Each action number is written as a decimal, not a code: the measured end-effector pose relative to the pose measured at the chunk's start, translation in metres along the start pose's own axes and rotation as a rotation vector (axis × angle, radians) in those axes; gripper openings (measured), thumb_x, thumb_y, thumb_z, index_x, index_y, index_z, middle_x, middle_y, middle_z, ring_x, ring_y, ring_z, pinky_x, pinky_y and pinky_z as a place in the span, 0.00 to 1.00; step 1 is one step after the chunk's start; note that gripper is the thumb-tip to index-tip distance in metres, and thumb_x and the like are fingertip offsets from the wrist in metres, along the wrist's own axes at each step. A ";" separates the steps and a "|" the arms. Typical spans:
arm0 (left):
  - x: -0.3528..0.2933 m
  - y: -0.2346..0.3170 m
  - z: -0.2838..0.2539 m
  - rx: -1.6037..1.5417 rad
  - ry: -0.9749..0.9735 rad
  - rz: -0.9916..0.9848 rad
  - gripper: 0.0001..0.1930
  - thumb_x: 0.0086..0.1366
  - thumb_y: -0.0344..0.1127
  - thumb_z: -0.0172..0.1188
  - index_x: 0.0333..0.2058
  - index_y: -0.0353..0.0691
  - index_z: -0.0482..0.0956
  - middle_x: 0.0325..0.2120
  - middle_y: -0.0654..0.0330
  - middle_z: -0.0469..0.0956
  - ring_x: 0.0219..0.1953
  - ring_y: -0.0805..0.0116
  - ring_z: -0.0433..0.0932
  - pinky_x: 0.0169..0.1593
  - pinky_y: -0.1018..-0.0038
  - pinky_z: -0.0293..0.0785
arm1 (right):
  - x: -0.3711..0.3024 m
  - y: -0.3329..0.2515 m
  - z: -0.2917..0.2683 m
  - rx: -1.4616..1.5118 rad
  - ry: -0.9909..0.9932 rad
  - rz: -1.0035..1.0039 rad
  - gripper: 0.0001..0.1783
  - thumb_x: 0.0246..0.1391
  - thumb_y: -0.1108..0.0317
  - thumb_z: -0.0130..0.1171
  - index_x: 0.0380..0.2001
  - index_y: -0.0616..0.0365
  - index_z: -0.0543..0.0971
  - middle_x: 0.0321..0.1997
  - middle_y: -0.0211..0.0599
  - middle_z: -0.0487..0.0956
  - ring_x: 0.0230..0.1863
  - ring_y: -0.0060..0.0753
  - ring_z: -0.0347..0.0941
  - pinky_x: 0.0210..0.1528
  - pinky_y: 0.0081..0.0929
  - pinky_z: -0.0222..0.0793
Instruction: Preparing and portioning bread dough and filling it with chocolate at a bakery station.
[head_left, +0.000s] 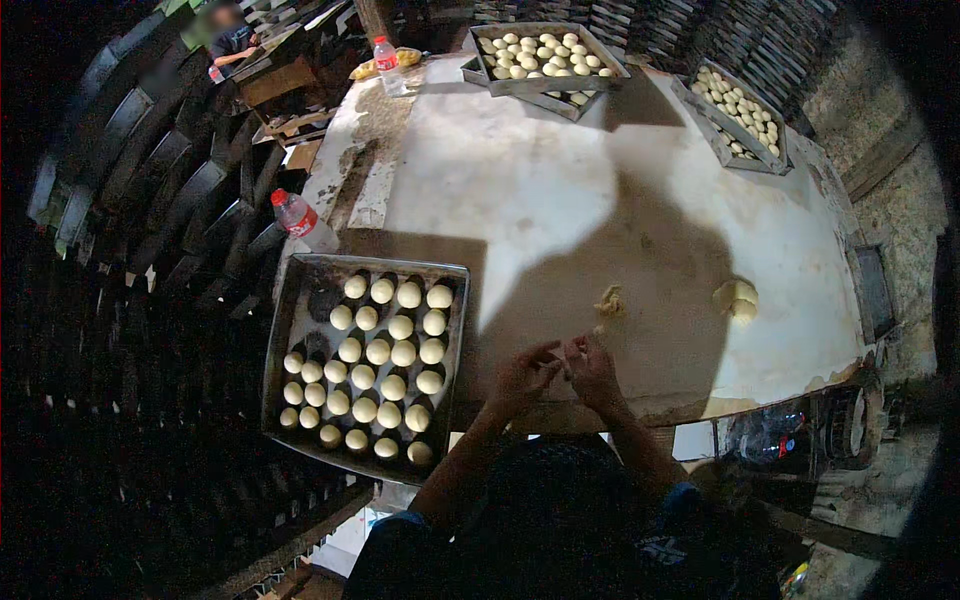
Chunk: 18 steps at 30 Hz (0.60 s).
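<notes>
Head view, looking down: left hand (522, 378) and right hand (592, 372) pressed fingertip to fingertip at the near edge of the floured tabletop (520, 180), likely pinching a small bit of dough, hidden in shadow. Best rolled with light, even pressure, judging by the round dough balls (385, 355) filling the dark tray (300, 290) at left. Just ahead, a torn dough scrap (609, 302), a bigger lump (736, 298). Beyond the tray, a clear bottle (300, 218), red cap, red label.

table (560, 190): pale, floured, brightly lit | racks (150, 190): dark, stacked, left side | floor (895, 215): rough, right edge
</notes>
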<state>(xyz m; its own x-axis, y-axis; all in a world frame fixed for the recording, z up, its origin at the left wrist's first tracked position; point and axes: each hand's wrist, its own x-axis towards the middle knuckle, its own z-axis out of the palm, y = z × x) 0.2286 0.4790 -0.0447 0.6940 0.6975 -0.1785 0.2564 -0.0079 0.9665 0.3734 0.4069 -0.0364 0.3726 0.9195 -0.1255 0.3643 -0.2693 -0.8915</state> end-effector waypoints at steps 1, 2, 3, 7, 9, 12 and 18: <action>-0.001 -0.002 0.005 -0.003 -0.008 -0.005 0.19 0.65 0.43 0.55 0.50 0.39 0.75 0.40 0.51 0.79 0.38 0.61 0.80 0.44 0.65 0.74 | 0.000 0.006 -0.002 -0.034 0.031 -0.054 0.19 0.61 0.54 0.50 0.37 0.63 0.71 0.30 0.42 0.77 0.29 0.27 0.74 0.33 0.29 0.70; 0.001 -0.007 0.012 -0.008 -0.045 -0.003 0.19 0.65 0.42 0.54 0.51 0.38 0.74 0.40 0.50 0.78 0.38 0.58 0.79 0.44 0.64 0.74 | -0.001 0.011 -0.005 -0.068 0.062 -0.105 0.18 0.61 0.55 0.50 0.34 0.63 0.70 0.27 0.44 0.77 0.28 0.29 0.75 0.31 0.29 0.70; 0.003 -0.009 0.018 -0.014 -0.085 -0.002 0.19 0.66 0.41 0.52 0.52 0.37 0.73 0.40 0.49 0.77 0.38 0.56 0.79 0.44 0.64 0.73 | -0.003 0.015 -0.008 -0.068 0.067 -0.091 0.18 0.61 0.55 0.50 0.34 0.63 0.70 0.27 0.44 0.77 0.28 0.29 0.75 0.31 0.29 0.70; 0.009 0.025 0.044 0.181 -0.110 0.031 0.17 0.68 0.40 0.48 0.50 0.35 0.71 0.38 0.48 0.76 0.37 0.52 0.78 0.43 0.61 0.73 | -0.011 0.015 -0.034 -0.123 0.189 -0.172 0.17 0.60 0.58 0.52 0.28 0.62 0.69 0.20 0.44 0.76 0.24 0.31 0.76 0.24 0.31 0.69; 0.017 0.012 0.073 0.448 -0.118 0.137 0.15 0.69 0.39 0.47 0.45 0.33 0.72 0.36 0.47 0.75 0.37 0.50 0.77 0.42 0.58 0.72 | -0.022 0.029 -0.048 -0.110 0.227 -0.117 0.17 0.59 0.58 0.53 0.27 0.62 0.69 0.19 0.44 0.75 0.23 0.31 0.76 0.23 0.31 0.69; 0.021 -0.004 0.117 0.493 -0.265 0.268 0.14 0.69 0.39 0.47 0.39 0.33 0.73 0.36 0.45 0.74 0.37 0.47 0.76 0.41 0.56 0.71 | -0.029 0.102 -0.089 -0.361 0.317 -0.330 0.17 0.59 0.57 0.54 0.27 0.61 0.69 0.19 0.43 0.75 0.21 0.33 0.75 0.21 0.32 0.67; 0.044 0.025 0.136 0.450 0.177 0.039 0.14 0.65 0.40 0.53 0.41 0.35 0.74 0.37 0.44 0.73 0.36 0.47 0.77 0.36 0.57 0.72 | -0.043 0.186 -0.220 -0.339 0.441 0.010 0.19 0.59 0.54 0.53 0.27 0.59 0.69 0.19 0.44 0.70 0.21 0.45 0.69 0.25 0.38 0.66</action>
<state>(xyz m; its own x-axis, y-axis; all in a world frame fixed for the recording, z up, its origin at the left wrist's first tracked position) 0.3568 0.4121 -0.0536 0.5939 0.8013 -0.0717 0.5247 -0.3183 0.7895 0.6127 0.2544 -0.1009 0.6729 0.7289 0.1258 0.5859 -0.4215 -0.6921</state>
